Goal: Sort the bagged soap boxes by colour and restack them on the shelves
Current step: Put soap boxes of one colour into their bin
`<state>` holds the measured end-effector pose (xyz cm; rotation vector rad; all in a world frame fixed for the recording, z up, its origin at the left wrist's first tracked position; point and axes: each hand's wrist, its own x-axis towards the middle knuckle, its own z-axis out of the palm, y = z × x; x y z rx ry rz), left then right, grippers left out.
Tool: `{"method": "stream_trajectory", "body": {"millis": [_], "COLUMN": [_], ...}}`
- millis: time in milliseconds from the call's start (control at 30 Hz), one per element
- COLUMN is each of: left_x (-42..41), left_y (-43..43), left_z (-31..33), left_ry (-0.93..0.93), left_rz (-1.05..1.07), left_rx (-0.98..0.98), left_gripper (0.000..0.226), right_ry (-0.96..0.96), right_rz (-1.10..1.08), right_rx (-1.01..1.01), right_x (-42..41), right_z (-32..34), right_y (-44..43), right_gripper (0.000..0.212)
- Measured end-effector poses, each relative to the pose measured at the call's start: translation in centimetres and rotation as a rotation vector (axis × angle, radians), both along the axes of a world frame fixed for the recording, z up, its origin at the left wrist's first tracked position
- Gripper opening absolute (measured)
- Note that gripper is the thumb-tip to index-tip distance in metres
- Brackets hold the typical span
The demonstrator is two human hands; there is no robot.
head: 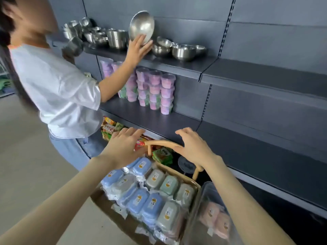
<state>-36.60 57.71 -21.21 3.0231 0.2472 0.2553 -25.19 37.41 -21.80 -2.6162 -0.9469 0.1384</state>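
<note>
A woven basket (196, 187) with a curved wooden handle (161, 143) sits low in front of me. It is packed with bagged soap boxes: blue ones (138, 200), grey ones (168, 214) and a pale green one (169, 184). To its right, a clear plastic bin (209, 185) holds pink bagged soap boxes (212, 212). My left hand (123, 147) hovers at the handle's left end with fingers stretched out. My right hand (192, 145) lies over the handle's right part with fingers loosely bent; whether it touches the handle is unclear.
Dark grey shelves (159, 121) run along the wall. Pink and purple tubs (155, 91) are stacked on the middle shelf and steel bowls (184, 52) on the top one. Snack packets (162, 155) lie low behind the basket. A person in a white T-shirt (58, 89) stands close on my left.
</note>
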Motion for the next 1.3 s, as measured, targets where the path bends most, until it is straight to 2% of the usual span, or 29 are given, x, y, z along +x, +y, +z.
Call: {"method": "stream_trajectory", "body": {"millis": [100, 267, 467, 667, 833, 933, 1133, 1300], "left_x": [2.7, 6.6, 9.4, 12.4, 15.4, 16.6, 18.6, 19.3], "left_y": [4.9, 11.4, 16.4, 19.4, 21.2, 22.2, 24.2, 24.9], "left_z": [-4.2, -12.0, -21.2, -29.9, -35.8, -38.3, -43.3, -46.2], "left_ry": [0.103, 0.293, 0.462, 0.503, 0.51, 0.486, 0.486, 0.469], "left_rz": [-0.008, -0.041, 0.04, 0.244, 0.382, 0.415, 0.456, 0.481], "left_rx": [-0.107, -0.233, -0.413, -0.62, -0.76, -0.767, -0.699, -0.632], "left_gripper": [0.059, 0.058, 0.057, 0.053, 0.056, 0.063, 0.07, 0.067], "right_ry": [0.095, 0.29, 0.479, 0.699, 0.849, 0.946, 1.008, 0.969], "right_rz": [-0.066, -0.181, -0.278, -0.402, -0.612, -0.768, -1.049, -1.17], "right_rx": [-0.017, -0.074, -0.105, 0.029, 0.23, 0.414, 0.685, 0.623], "right_x": [1.3, 3.3, 5.0, 7.2, 7.9, 7.6, 8.2, 8.4], "right_z": [-4.4, -11.6, -20.5, -29.6, -36.4, -39.4, -44.1, -46.6], "right_y": [4.5, 10.4, 15.0, 19.7, 23.0, 24.6, 27.8, 29.3], "right_gripper": [0.045, 0.055, 0.054, 0.06, 0.068, 0.079, 0.093, 0.099]}}
